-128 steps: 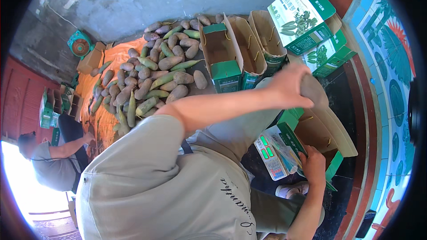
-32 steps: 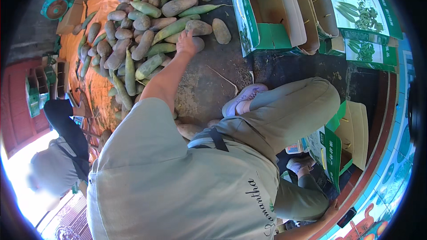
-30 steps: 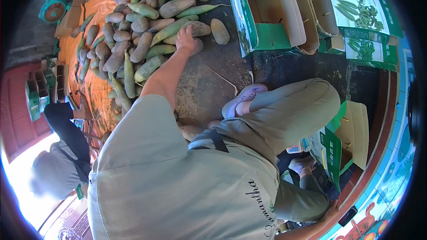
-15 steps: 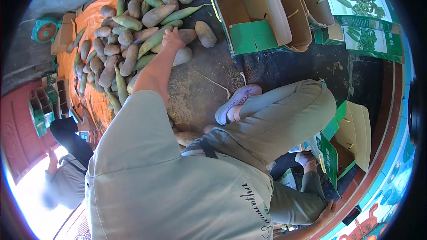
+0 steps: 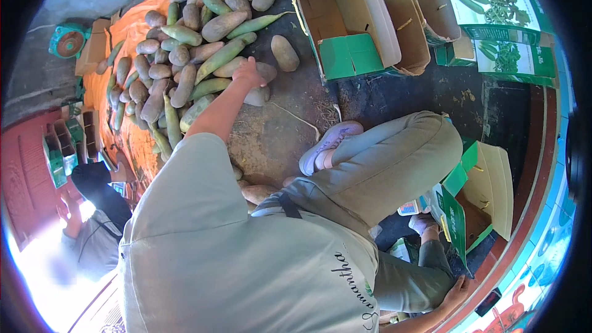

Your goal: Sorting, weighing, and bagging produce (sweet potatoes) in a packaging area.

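At the near right edge of the heap, my left hand (image 5: 248,75) is closed over a brown-skinned gourd (image 5: 267,73), whose end sticks out to the right of my fingers. A pale grey gourd (image 5: 256,96) lies just below my wrist. Around it are long green gourds (image 5: 223,60) and many stubby brown ones (image 5: 184,85). One brown gourd (image 5: 284,53) lies apart to the right. My right hand (image 5: 455,293) rests with fingers extended against my grey trouser leg, near the open green box (image 5: 453,222), and holds nothing that I can see.
Open cardboard boxes with yellow cord handles (image 5: 351,21) stand at the top right. Beside them is a printed white and green box (image 5: 493,0). An orange sheet (image 5: 132,15) lies under the heap. Another person (image 5: 98,228) in grey is at the left, near a green round device (image 5: 69,41).
My left hand has come down toward me and closed on the brown gourd, which has shifted with it. The view has tilted slightly. My right hand stays against my leg.
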Demonstrator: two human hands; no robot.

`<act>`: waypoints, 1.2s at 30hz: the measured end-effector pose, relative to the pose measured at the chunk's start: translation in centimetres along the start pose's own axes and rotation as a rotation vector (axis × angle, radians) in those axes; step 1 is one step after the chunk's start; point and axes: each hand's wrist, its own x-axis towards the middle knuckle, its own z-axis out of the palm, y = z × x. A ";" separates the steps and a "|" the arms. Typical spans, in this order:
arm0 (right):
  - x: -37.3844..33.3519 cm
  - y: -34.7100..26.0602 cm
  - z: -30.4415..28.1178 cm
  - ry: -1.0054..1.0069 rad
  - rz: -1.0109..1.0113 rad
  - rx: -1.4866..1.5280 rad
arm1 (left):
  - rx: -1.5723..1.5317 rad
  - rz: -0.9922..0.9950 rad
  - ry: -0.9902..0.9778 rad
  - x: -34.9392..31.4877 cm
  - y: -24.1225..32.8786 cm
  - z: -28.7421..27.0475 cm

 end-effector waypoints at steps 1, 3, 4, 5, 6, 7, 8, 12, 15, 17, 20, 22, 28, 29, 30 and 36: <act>-0.1 -0.5 -0.2 0.065 -0.045 0.007 | 0.038 0.032 -0.001 -1.1 0.4 -0.2; 0.4 -0.3 -0.4 0.088 -0.038 0.007 | 0.078 0.059 0.011 -2.9 0.9 -0.2; 0.5 -0.3 -0.5 0.107 -0.026 -0.003 | 0.109 0.077 0.016 -3.7 1.1 0.0; 0.6 -0.3 -0.6 0.112 -0.026 0.007 | 0.140 0.096 0.021 -4.4 1.1 0.3; 0.6 -0.5 -0.5 0.163 -0.005 0.008 | 0.140 0.095 0.034 -5.1 1.1 0.6; 0.8 -1.1 -0.6 0.213 0.012 0.011 | 0.127 0.107 0.045 -5.8 0.8 0.9; 0.8 -1.5 -0.6 0.221 0.013 0.024 | 0.117 0.125 0.057 -6.4 0.9 1.3; 0.6 -3.0 -0.4 0.406 0.018 -0.006 | -0.259 0.064 -0.105 -6.4 -0.6 5.4; 0.5 -6.0 -0.6 0.495 -0.151 0.009 | -0.509 0.079 -0.124 -7.9 -0.8 7.3; 0.4 -7.6 -0.9 0.437 -0.358 0.048 | -0.573 0.098 -0.091 -10.1 0.3 6.7; 0.6 -10.4 -0.5 0.316 -0.559 0.074 | -0.817 0.133 -0.010 -13.6 2.6 3.5; 0.9 -12.4 -0.5 0.236 -0.605 0.084 | -1.006 0.227 0.028 -16.2 3.8 0.5; 2.4 -13.0 0.6 0.030 -0.630 0.153 | -1.292 0.465 0.040 -23.6 8.0 -7.1; 2.7 -13.1 0.5 -0.053 -0.595 0.182 | -1.294 0.470 0.050 -24.7 8.6 -7.9; 2.8 -13.1 0.5 -0.137 -0.558 0.209 | -1.314 0.545 0.003 -25.6 9.0 -8.5; 2.6 -12.8 0.9 0.019 -0.539 0.073 | -1.337 0.799 -0.046 -30.7 13.6 -11.9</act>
